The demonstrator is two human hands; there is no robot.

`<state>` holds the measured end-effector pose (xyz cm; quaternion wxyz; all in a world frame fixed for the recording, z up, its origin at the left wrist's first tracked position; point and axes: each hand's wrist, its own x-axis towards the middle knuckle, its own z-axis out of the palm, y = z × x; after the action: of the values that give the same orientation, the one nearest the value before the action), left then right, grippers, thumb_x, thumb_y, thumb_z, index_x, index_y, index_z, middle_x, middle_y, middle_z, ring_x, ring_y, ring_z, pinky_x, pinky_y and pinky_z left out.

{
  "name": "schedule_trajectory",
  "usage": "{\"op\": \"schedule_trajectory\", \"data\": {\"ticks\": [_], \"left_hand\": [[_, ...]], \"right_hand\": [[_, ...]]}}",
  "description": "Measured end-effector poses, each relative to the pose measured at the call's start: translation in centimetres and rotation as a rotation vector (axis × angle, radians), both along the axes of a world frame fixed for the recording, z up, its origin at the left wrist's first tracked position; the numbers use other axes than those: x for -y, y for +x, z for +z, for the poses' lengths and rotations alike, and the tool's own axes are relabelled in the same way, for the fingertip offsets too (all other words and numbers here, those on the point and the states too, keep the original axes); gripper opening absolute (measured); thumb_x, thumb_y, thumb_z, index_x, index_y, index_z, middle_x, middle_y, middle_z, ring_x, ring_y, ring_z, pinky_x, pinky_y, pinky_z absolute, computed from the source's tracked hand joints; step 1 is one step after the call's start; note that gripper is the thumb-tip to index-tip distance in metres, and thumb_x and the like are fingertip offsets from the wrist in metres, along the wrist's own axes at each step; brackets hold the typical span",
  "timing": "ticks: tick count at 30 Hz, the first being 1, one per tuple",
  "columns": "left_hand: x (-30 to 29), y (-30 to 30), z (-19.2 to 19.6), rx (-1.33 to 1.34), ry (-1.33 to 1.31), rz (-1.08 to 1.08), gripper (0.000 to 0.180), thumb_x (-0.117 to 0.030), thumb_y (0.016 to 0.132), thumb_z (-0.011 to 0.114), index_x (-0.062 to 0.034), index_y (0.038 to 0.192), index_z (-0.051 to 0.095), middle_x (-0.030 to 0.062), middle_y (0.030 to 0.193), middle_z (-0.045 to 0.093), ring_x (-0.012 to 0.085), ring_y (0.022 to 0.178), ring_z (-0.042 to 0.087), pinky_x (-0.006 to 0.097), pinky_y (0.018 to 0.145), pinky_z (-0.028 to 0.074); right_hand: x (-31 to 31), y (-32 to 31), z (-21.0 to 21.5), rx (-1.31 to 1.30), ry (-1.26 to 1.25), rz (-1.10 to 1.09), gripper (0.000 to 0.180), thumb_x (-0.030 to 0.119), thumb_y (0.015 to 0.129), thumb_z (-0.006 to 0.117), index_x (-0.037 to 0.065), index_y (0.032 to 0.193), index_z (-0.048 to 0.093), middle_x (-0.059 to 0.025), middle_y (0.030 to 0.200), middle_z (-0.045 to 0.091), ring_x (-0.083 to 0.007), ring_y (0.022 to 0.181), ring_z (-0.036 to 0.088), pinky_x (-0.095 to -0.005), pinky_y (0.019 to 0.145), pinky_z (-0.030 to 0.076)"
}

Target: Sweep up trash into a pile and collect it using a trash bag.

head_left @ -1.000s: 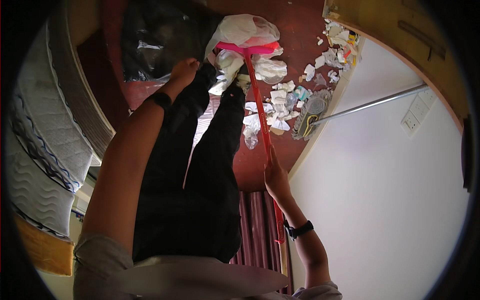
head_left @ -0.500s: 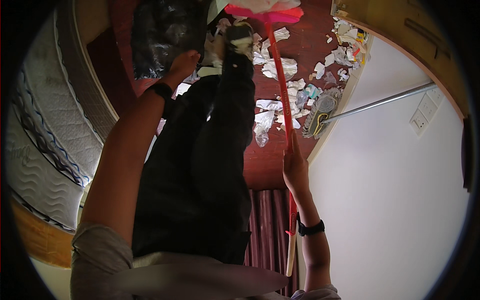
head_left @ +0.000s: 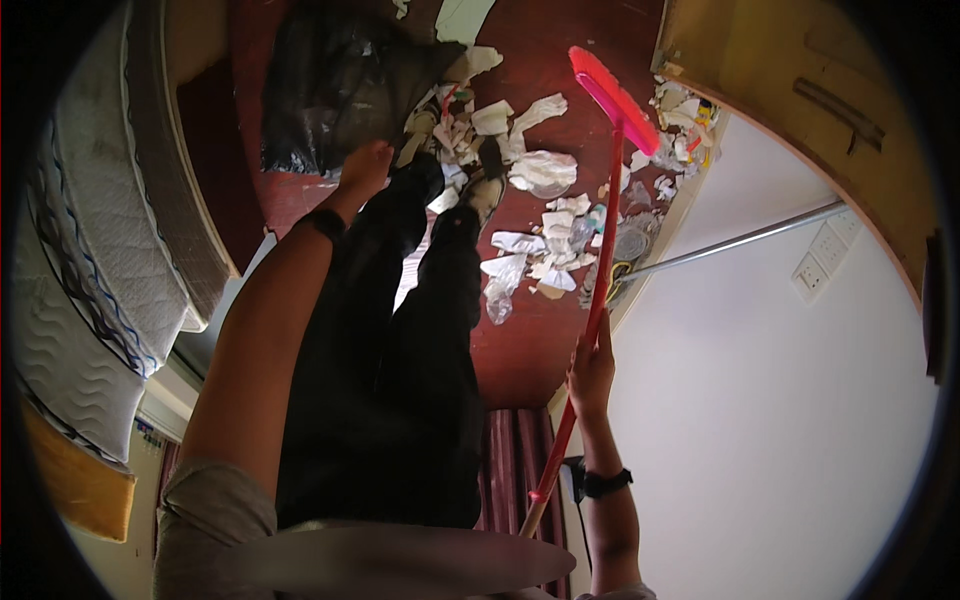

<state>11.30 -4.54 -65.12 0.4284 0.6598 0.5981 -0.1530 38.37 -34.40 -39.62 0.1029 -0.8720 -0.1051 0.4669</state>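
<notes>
My right hand (head_left: 592, 378) is wrapped round the red handle of a broom (head_left: 611, 235). Its pink bristle head (head_left: 612, 98) slants above the red floor, close to litter by the wall. At the upper left, my left hand (head_left: 368, 168) is closed at the lower edge of a black plastic bag (head_left: 325, 95), which hangs crumpled with its mouth toward the litter. Scraps of white paper and clear plastic (head_left: 543, 172) lie scattered between the bag and the broom, some around my shoes (head_left: 486, 192).
A grey mop (head_left: 632, 243) with a metal pole (head_left: 745, 235) leans at the white wall on the right. More litter (head_left: 688, 110) gathers beneath a wooden furniture edge (head_left: 760, 90). Mattresses (head_left: 110, 200) stand at the left. A striped dark-red curtain (head_left: 515, 460) hangs behind my legs.
The broom head has swung right and down toward the wall-side litter, its handle now tilting the other way. White debris that was at the head no longer shows there. My left hand stays at the bag.
</notes>
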Motion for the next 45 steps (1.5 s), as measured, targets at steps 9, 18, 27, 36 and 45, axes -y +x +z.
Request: {"op": "schedule_trajectory", "data": {"ticks": [9, 18, 27, 36, 45], "left_hand": [[1.1, -0.7, -0.9, -0.040, 0.188, 0.188, 0.033, -0.034, 0.089, 0.048, -0.0056, 0.100, 0.061, 0.0213, 0.095, 0.064, 0.0402, 0.093, 0.059, 0.047, 0.079, 0.046], [5.5, -1.2, -2.3, 0.003, 0.227, 0.262, 0.032, -0.033, 0.088, 0.049, -0.0044, 0.099, 0.060, 0.0214, 0.091, 0.064, 0.0411, 0.090, 0.059, 0.047, 0.078, 0.046], [8.4, -2.1, -1.8, 0.109, 0.229, 0.336, 0.027, -0.027, 0.086, 0.055, -0.0031, 0.098, 0.061, 0.0198, 0.091, 0.065, 0.0357, 0.090, 0.062, 0.043, 0.078, 0.048], [8.8, -3.1, -1.0, 0.062, 0.246, 0.397, 0.026, -0.022, 0.085, 0.055, -0.0038, 0.102, 0.062, 0.0156, 0.095, 0.067, 0.0311, 0.092, 0.064, 0.040, 0.078, 0.049], [7.9, -3.7, -2.8, 0.043, 0.240, 0.328, 0.028, -0.026, 0.086, 0.054, -0.0047, 0.103, 0.063, 0.0146, 0.096, 0.067, 0.0318, 0.092, 0.063, 0.040, 0.079, 0.049]], "right_hand": [[-11.1, -0.1, -7.8, 0.082, 0.381, -0.001, 0.065, 0.003, 0.081, 0.039, 0.006, 0.144, 0.023, -0.0242, 0.113, 0.057, -0.0282, 0.066, 0.057, -0.0355, 0.061, 0.047], [-22.0, 0.8, -16.5, 0.178, 0.526, 0.310, 0.062, 0.004, 0.081, 0.050, 0.005, 0.140, 0.030, -0.0269, 0.094, 0.060, -0.0393, 0.077, 0.061, -0.0462, 0.067, 0.047], [-17.1, 1.7, -17.5, 0.308, 0.203, 0.665, 0.074, 0.003, 0.081, 0.049, 0.008, 0.145, 0.012, -0.0243, 0.082, 0.060, -0.0412, 0.075, 0.062, -0.0499, 0.063, 0.049], [7.1, -1.3, -3.1, 0.040, -0.084, 0.518, 0.067, 0.001, 0.085, 0.044, 0.012, 0.145, 0.016, -0.0282, 0.096, 0.060, -0.0451, 0.082, 0.060, -0.0508, 0.065, 0.047], [6.8, -6.3, 1.4, 0.137, 0.142, 0.275, 0.063, 0.001, 0.084, 0.048, 0.007, 0.143, 0.024, -0.0274, 0.112, 0.057, -0.0400, 0.098, 0.059, -0.0429, 0.079, 0.047]]}}
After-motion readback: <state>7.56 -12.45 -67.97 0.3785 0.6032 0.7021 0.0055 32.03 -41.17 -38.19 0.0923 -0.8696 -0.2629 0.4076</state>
